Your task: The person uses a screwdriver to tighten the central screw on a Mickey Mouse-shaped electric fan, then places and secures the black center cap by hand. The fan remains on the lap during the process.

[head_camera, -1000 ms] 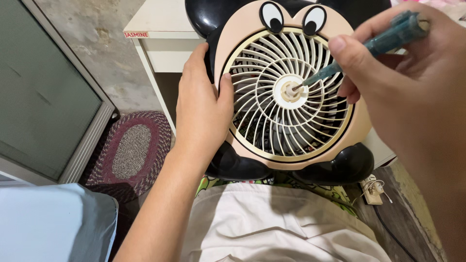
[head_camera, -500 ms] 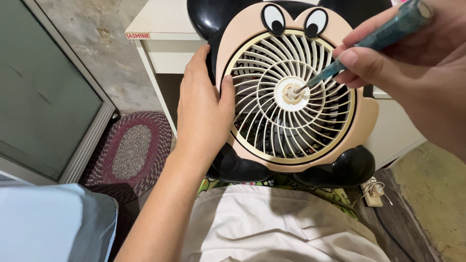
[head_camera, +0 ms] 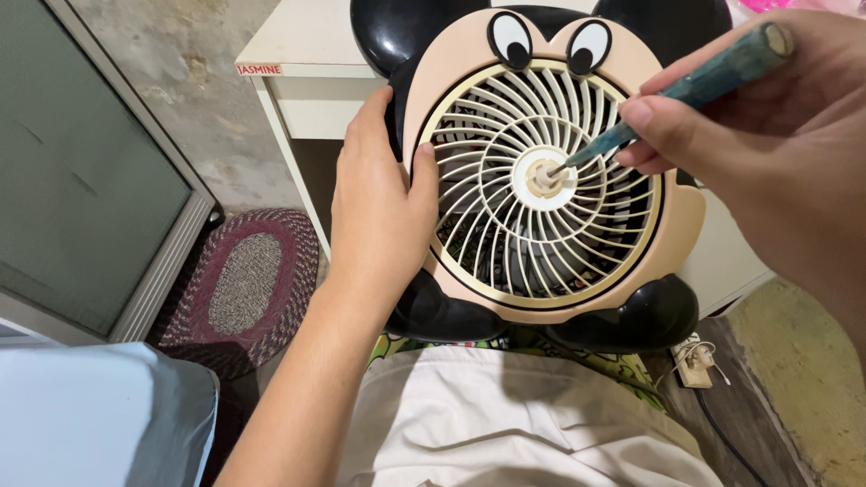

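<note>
The left hand (head_camera: pixel 383 203) stays clamped on the fan (head_camera: pixel 541 171) at nine o'clock, upright on the lap. The right hand's (head_camera: pixel 767 153) fingers pinch the screwdriver (head_camera: pixel 686 90), regripped lower, tip still seated in the grille's centre hub (head_camera: pixel 544 178).

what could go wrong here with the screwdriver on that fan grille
1. The screwdriver meets the hub at a slant, so its tip might slip off and jab through the thin grille ribs.
2. The left hand grips the fan with its thumb lying on the grille, close to the hub; a slip could reach it.
3. The fan rests on the person's lap, steadied by one hand only, so it may rock under pressure from the right hand.
</note>
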